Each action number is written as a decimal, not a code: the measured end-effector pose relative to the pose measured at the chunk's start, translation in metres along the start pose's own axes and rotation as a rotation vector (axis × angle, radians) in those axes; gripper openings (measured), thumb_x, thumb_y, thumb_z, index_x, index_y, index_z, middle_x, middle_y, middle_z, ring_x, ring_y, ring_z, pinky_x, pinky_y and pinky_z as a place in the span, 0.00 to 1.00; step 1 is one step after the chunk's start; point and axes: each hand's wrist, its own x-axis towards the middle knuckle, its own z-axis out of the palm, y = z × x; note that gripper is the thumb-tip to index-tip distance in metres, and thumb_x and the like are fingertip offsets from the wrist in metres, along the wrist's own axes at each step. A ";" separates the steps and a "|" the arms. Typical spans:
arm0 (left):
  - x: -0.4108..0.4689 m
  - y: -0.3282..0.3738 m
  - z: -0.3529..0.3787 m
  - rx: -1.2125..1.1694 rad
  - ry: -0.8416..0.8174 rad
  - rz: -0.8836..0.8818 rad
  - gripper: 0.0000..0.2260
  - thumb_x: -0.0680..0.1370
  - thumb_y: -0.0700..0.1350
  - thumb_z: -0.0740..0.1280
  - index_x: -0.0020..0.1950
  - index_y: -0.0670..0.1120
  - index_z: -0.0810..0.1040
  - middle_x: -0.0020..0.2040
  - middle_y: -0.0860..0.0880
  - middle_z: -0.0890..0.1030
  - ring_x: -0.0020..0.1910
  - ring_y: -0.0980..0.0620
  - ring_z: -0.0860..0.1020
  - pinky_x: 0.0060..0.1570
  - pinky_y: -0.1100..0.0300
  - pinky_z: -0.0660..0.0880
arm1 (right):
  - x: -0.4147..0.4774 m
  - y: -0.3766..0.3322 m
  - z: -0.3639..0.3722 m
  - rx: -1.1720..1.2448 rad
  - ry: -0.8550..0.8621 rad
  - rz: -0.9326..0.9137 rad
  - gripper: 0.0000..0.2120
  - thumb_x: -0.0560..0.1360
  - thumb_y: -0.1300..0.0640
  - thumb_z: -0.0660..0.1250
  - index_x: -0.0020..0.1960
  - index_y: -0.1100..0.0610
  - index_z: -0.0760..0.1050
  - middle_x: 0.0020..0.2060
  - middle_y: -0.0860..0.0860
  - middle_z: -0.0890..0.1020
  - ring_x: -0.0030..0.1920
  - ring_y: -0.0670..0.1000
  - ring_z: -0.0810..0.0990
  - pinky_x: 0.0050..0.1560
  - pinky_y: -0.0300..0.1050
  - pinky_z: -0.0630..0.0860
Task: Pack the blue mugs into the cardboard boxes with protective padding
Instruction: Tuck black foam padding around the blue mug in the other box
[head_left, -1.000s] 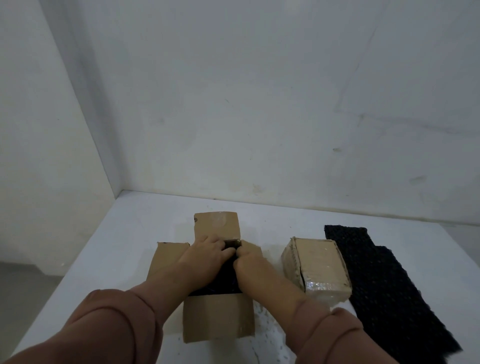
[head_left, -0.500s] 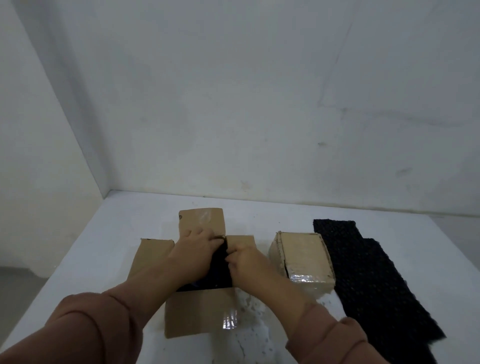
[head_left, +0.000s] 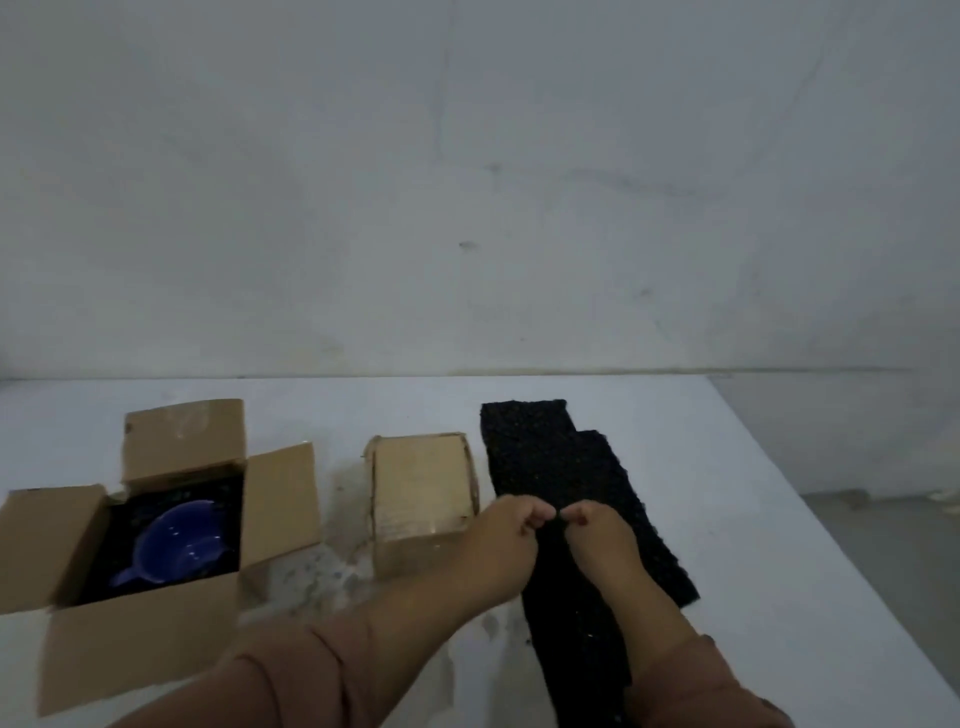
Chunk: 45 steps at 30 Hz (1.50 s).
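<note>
Cardboard closed box (head_left: 422, 499) between open box (head_left: 130, 525) and black padding (head_left: 566, 499).

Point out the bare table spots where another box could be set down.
Free: the white table behind both boxes, and its far right beyond the black foam padding strips. Narrower: the gap between the open cardboard box and the closed cardboard box. Crowded: where both hands work on the padding.

Lower left: mug (head_left: 179, 545) in open box (head_left: 130, 639) (on padding); centre: closed box (head_left: 421, 493); right: padding strips (head_left: 571, 499).
</note>
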 end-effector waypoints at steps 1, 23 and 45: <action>0.008 0.001 0.015 -0.045 -0.047 -0.137 0.19 0.77 0.34 0.57 0.67 0.45 0.72 0.65 0.45 0.74 0.61 0.50 0.74 0.55 0.68 0.68 | 0.003 0.014 0.002 -0.053 -0.073 -0.006 0.17 0.73 0.64 0.61 0.61 0.57 0.77 0.63 0.56 0.76 0.62 0.54 0.75 0.59 0.38 0.68; 0.062 0.013 0.049 -0.693 0.147 -0.346 0.08 0.74 0.37 0.65 0.49 0.47 0.77 0.47 0.43 0.82 0.47 0.43 0.80 0.49 0.50 0.77 | 0.028 0.064 -0.010 0.195 0.026 -0.074 0.14 0.73 0.63 0.62 0.56 0.56 0.79 0.58 0.55 0.80 0.59 0.53 0.76 0.57 0.36 0.66; -0.088 -0.038 -0.229 -0.249 0.613 -0.088 0.18 0.78 0.42 0.67 0.62 0.62 0.73 0.67 0.45 0.74 0.61 0.47 0.76 0.61 0.49 0.74 | -0.027 -0.165 -0.022 0.498 -0.028 -0.417 0.10 0.69 0.62 0.71 0.45 0.48 0.79 0.49 0.47 0.79 0.51 0.49 0.77 0.48 0.39 0.71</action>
